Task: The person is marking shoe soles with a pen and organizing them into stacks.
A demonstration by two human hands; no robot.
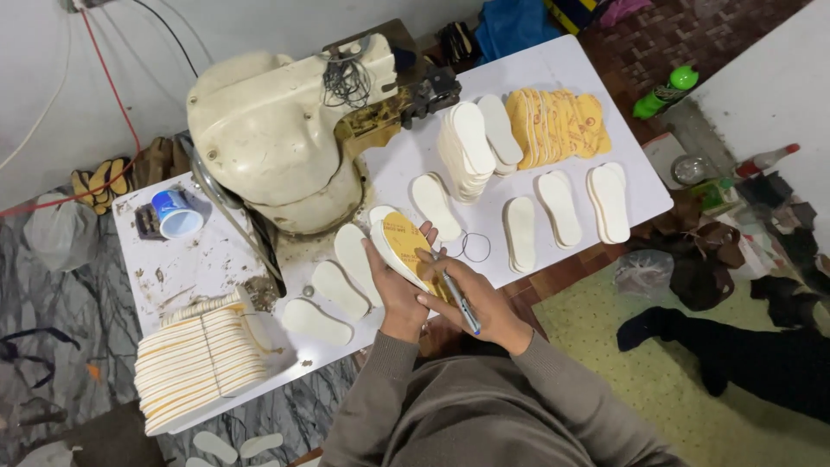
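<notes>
My left hand [399, 294] grips a yellow-faced shoe insole [405, 245] from below, tilted over the white table's [553, 73] near edge. My right hand [471, 294] rests on the insole's near end and holds a blue pen [461, 304] between its fingers. Three white insoles [339, 290] lie flat on the table just left of my hands. Another white insole [434, 206] lies just beyond the held one.
A cream sewing machine [281, 130] stands behind the insoles. A stack of yellow-edged insoles [201, 363] sits at the near left, a white stack [467, 147] and yellow insoles [558, 125] at the far right. A blue cup [177, 214] stands left. A person's dark-socked leg [735, 350] lies on the floor right.
</notes>
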